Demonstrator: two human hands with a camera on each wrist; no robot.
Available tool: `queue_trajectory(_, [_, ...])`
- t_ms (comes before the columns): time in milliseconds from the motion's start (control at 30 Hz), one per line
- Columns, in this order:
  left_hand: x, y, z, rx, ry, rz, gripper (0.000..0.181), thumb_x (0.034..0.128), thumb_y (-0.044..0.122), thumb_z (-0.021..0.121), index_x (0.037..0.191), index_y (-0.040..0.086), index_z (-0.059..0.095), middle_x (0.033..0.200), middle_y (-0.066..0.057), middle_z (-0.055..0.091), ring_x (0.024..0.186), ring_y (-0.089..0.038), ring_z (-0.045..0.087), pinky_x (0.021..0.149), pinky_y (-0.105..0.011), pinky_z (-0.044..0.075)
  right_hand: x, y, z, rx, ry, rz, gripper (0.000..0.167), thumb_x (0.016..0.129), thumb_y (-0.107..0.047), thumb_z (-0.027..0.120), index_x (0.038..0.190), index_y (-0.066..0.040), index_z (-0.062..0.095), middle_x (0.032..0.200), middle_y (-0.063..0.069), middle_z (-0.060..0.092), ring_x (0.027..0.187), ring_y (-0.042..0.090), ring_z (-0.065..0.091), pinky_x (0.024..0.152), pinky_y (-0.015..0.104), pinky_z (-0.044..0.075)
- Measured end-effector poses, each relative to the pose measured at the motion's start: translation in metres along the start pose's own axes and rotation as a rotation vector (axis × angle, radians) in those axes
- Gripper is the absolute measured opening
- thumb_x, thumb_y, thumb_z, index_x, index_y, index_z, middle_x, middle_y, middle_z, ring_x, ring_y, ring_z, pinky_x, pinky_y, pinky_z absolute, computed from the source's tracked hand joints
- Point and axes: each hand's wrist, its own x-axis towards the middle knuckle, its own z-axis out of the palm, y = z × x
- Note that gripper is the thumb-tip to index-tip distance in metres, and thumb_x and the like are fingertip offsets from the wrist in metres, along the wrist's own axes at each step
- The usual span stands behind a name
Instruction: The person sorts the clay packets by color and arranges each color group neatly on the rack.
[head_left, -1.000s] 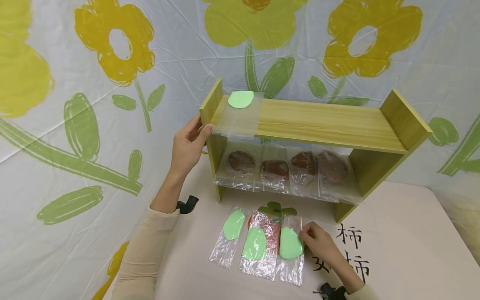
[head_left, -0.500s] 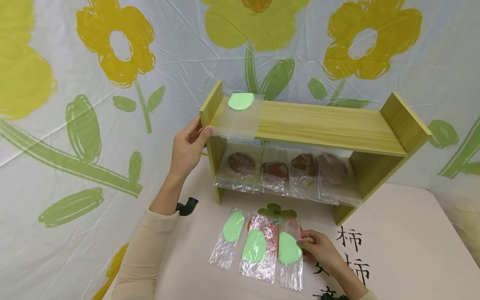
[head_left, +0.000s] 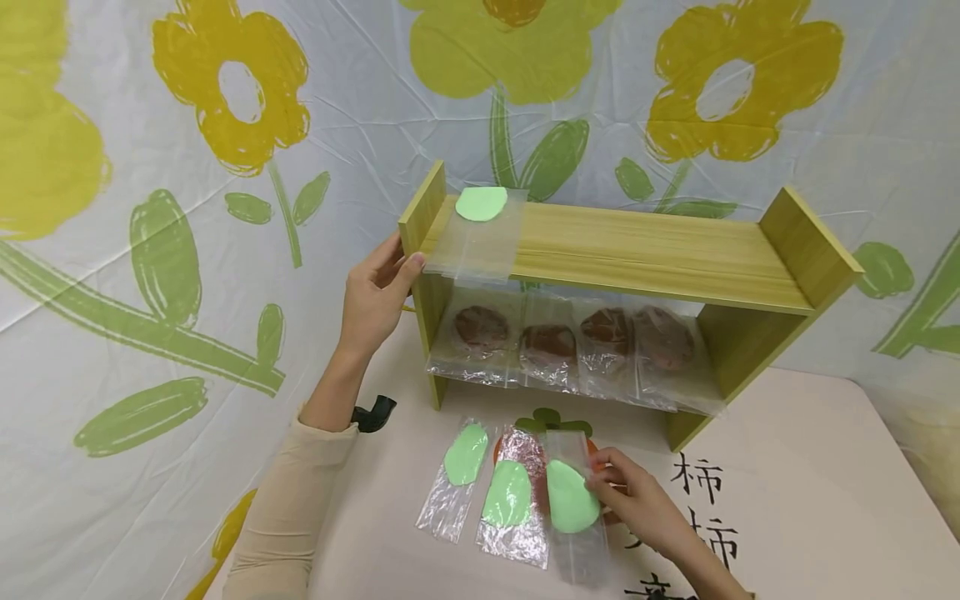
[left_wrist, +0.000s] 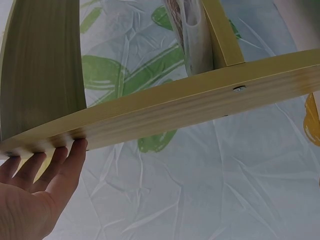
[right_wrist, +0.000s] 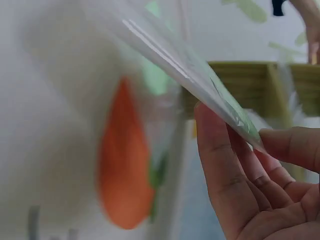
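My left hand (head_left: pixel 378 292) holds the left side panel of a small wooden shelf (head_left: pixel 637 242). Its thumb lies at the front edge, and in the left wrist view its fingertips touch the panel's outer face (left_wrist: pixel 165 120). Low on the right, my right hand (head_left: pixel 637 504) pinches the edge of a clear plastic bag (head_left: pixel 581 554) with a flat light-green piece inside. The right wrist view shows thumb and fingers (right_wrist: pixel 215 135) pinching this bag, tilted and raised off the table. To its left lie two similar bags, one narrow (head_left: pixel 450 512) and one wider (head_left: pixel 517 542).
Another green-piece bag (head_left: pixel 483 242) lies on the top board's left end. Several bags with dark reddish-brown round pieces (head_left: pixel 551 342) line the lower board. The pale tablecloth (head_left: pixel 810 467) bears a printed persimmon and black characters (head_left: pixel 701 475). A flower-printed cloth (head_left: pixel 360 100) hangs behind.
My right hand takes hold of the right-hand bag's edge, lifts it and shifts it slightly left, towards the middle bag. My left hand stays on the shelf's side panel.
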Motion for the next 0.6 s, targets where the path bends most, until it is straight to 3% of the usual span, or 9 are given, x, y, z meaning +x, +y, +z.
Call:
queue_trajectory(300, [-0.007, 0.030, 0.003, 0.008, -0.006, -0.008, 0.047, 0.1003, 0.010, 0.062, 0.146, 0.006, 0.052, 0.140, -0.011, 0.058, 0.123, -0.027, 0.059, 0.085, -0.037, 0.057, -0.012, -0.056, -0.008, -0.074, -0.037, -0.200, 0.026, 0.101, -0.007, 0.060, 0.124, 0.003, 0.052, 0.106, 0.022, 0.066, 0.086, 0.022, 0.071, 0.064, 0.038, 0.060])
queue_trajectory(600, [-0.007, 0.029, 0.003, -0.001, -0.012, -0.003, 0.047, 0.1004, 0.010, 0.062, 0.146, 0.005, 0.052, 0.140, -0.011, 0.058, 0.123, -0.027, 0.059, 0.085, -0.037, 0.057, -0.012, -0.128, -0.034, -0.164, 0.025, -0.421, 0.027, 0.099, 0.005, 0.057, 0.126, 0.002, 0.051, 0.104, 0.015, 0.067, 0.084, 0.019, 0.070, 0.063, 0.038, 0.060])
